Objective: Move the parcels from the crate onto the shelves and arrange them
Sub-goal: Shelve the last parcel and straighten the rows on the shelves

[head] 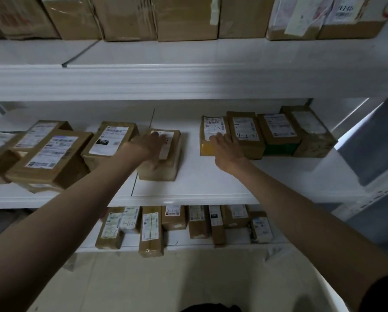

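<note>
So both hands are on the white metal middle shelf (188,190) right now. Over at 9 o'clock there's a messy pile of brown labelled cardboard parcels (51,154), overlapping and skewed. Left hand (149,144) lies flat, fingers straight, pressing on top of a small brown cardboard parcel with a white label (161,158) that sits alone near the middle, not curled round it. Right hand (224,147) rests, fingers fairly straight, on a yellowish-brown taped parcel with a scribbled label (211,138), the left end of a tidy row of four brown boxes (278,134) running off toward 3 o'clock.

What could go wrong, I reckon: shove the lone parcel sideways and it bumps the pile at 9 o'clock, which looks ready to slide off the front edge. Pushing the yellowish one too hard could knock the row crooked.

The lone parcel's long axis runs front to back, pointing roughly 12 o'clock with a slight lean toward 1, label up.
</note>
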### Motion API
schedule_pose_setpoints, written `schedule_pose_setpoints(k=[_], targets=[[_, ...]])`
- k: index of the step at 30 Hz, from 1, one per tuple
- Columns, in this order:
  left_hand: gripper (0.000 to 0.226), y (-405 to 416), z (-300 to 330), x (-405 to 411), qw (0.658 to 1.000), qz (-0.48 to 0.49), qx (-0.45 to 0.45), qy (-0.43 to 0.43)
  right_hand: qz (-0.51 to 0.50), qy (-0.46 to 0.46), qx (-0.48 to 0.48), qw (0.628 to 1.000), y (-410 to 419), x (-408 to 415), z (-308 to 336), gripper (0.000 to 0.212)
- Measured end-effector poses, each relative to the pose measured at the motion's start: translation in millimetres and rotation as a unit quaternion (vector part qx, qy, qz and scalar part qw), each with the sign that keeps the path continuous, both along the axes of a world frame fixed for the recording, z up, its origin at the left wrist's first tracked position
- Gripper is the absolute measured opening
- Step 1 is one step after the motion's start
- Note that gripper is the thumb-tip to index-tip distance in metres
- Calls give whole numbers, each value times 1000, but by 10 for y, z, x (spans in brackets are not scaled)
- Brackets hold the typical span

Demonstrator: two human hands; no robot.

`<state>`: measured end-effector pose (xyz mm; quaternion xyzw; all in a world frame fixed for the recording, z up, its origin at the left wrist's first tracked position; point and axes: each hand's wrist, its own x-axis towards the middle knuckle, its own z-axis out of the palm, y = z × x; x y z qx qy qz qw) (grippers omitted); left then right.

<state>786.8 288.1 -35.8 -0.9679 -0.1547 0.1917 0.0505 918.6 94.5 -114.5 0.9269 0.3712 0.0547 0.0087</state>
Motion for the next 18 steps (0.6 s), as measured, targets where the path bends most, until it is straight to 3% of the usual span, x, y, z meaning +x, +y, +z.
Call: schedule_pose_setpoints(k=[8, 18], targets=[[76, -21, -179, 399, 995, -39, -12, -86, 6, 12, 43, 999, -67, 14, 20, 59], [55, -182, -297, 785, 989, -72, -16, -130, -17, 40, 50, 998, -64, -15, 51, 61]])
